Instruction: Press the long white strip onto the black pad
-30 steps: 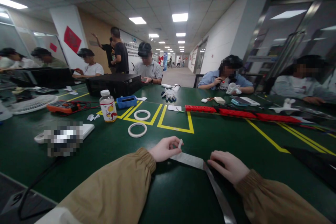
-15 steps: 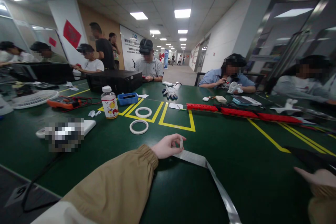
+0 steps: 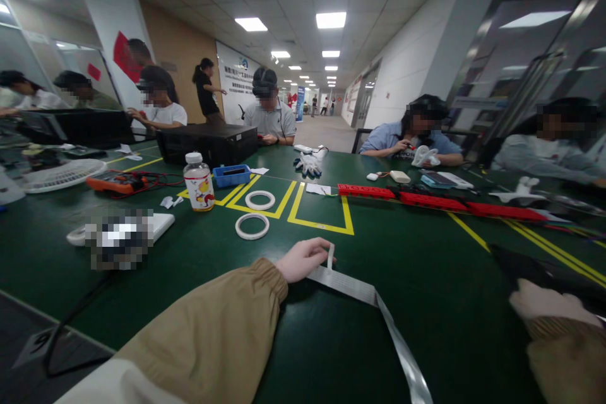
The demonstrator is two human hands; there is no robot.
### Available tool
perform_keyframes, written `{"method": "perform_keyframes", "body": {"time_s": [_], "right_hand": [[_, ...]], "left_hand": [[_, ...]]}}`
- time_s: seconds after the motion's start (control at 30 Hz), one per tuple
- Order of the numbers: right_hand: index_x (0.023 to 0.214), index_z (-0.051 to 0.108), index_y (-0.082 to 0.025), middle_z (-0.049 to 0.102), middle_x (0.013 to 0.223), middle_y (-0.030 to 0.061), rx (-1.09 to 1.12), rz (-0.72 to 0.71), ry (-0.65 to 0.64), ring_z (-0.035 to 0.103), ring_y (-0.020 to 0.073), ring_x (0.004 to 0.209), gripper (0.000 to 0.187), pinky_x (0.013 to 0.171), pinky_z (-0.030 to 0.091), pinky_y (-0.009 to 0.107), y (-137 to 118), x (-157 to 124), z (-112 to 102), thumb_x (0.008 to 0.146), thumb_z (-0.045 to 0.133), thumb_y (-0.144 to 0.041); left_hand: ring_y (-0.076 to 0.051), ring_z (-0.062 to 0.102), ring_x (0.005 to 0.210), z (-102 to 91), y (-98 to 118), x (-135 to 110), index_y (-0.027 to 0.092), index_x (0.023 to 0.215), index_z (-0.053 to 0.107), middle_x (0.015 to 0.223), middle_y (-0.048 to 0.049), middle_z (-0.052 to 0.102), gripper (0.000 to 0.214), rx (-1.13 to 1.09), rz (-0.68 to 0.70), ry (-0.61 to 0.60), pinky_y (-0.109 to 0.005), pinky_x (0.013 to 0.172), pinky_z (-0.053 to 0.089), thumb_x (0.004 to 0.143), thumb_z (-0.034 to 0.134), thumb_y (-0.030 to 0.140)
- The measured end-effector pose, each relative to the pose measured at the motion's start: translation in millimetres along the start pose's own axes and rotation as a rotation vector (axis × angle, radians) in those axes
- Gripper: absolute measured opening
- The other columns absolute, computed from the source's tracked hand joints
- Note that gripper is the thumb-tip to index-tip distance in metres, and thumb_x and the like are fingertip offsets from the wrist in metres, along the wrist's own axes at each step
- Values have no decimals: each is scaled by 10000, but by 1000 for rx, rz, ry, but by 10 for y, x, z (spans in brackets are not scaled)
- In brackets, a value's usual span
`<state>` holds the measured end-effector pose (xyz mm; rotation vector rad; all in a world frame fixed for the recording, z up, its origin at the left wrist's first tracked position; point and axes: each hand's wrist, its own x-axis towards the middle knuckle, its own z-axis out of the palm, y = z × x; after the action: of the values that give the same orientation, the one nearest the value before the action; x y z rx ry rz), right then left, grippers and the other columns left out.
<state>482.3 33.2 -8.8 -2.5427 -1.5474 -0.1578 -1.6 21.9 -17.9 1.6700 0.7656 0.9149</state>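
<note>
In the head view, the left hand (image 3: 303,259) lay just below the middle of the frame. Its thumb and fingers were pinched together on the upturned end of a long, flat grey ribbon strip (image 3: 350,287). That grey ribbon strip ran from the pinch down and to the right over the dark green table (image 3: 189,265), passing out of the bottom edge of the frame.

A second earlier the right hand had pressed on the strip just beside the left. By this moment the right hand (image 3: 544,303) was far out at the lower right of the frame, well apart from the strip, so only the left hand held it. The right hand rested against a flat black sheet-like thing (image 3: 534,265). Whether its fingers gripped that thing could not be told.

Above and left of the left hand lay two white tape rings (image 3: 252,226), one inside a yellow floor-tape outline (image 3: 322,225). Further left stood a clear plastic bottle with a white cap (image 3: 199,182), with a small blue plastic tray (image 3: 231,175) beside it. Other people sat along the far side of the table.
</note>
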Motion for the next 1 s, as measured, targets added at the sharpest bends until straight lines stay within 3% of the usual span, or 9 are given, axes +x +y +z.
{"method": "perform_keyframes", "body": {"time_s": [0.03,0.1,0.2,0.3,0.5,0.63,0.77,0.9,1.0], "right_hand": [[700,660,-141,591,823,305,-50,15,-76,571,373,835,187,569,366,445,-169,-96,-62,720,512,-253],[843,673,-110,608,908,267,-112,-133,-112,560,347,904,308,665,402,422,-503,-294,-159,827,425,-293],[991,646,-59,606,1002,225,-220,-336,-28,541,338,947,422,757,416,411,-947,-565,-199,898,326,-318],[1165,566,-43,570,1128,183,-258,-489,43,513,330,1002,450,810,430,413,-1323,-799,-152,900,343,-329],[1291,477,-100,433,1325,131,128,-860,0,447,263,1110,469,968,378,421,-1901,-1200,-94,885,384,-316],[1357,389,-220,327,1405,42,358,-1100,-279,320,235,1264,469,1044,275,468,-2006,-1315,-141,909,353,-352],[1360,365,-284,285,1422,28,425,-1175,-578,195,251,1329,470,1062,110,562,-1961,-1336,-240,900,380,-380],[1326,425,-274,340,1394,18,483,-1198,-645,211,215,1325,548,1076,99,530,-1910,-1363,-313,797,370,-140],[1265,507,-255,399,1358,25,566,-1160,-637,254,216,1310,533,1081,105,520,-1883,-1382,-322,761,384,-131]], "left_hand": [[-179,619,854,1,1,-3,115,1126,519,945,-112,667,306,9,5,11,-271,705,451,842,506,228],[-183,616,857,8,10,-10,115,1172,478,953,-120,665,356,15,20,33,-269,697,447,837,517,226],[-175,613,848,33,51,-27,109,1184,458,950,-120,661,361,4,43,38,-245,668,437,848,504,233],[-151,605,785,63,111,-46,108,1182,460,947,-113,658,357,36,60,35,-211,606,412,853,498,243],[-36,443,504,85,191,-71,129,1197,455,1040,-106,629,379,86,123,90,-159,460,309,835,517,222],[2,352,451,62,207,-81,168,1226,438,1161,-110,564,432,108,157,128,-152,432,285,804,533,182],[-2,397,496,44,196,-96,203,1265,406,1241,-115,498,526,133,153,60,-152,460,327,761,531,121],[-44,476,627,18,198,-119,239,1337,323,1299,-112,411,723,212,172,-54,-166,515,395,673,544,58],[-65,494,697,-31,214,-126,256,1365,288,1285,-97,358,796,326,213,-107,-172,533,421,642,561,63]]}}
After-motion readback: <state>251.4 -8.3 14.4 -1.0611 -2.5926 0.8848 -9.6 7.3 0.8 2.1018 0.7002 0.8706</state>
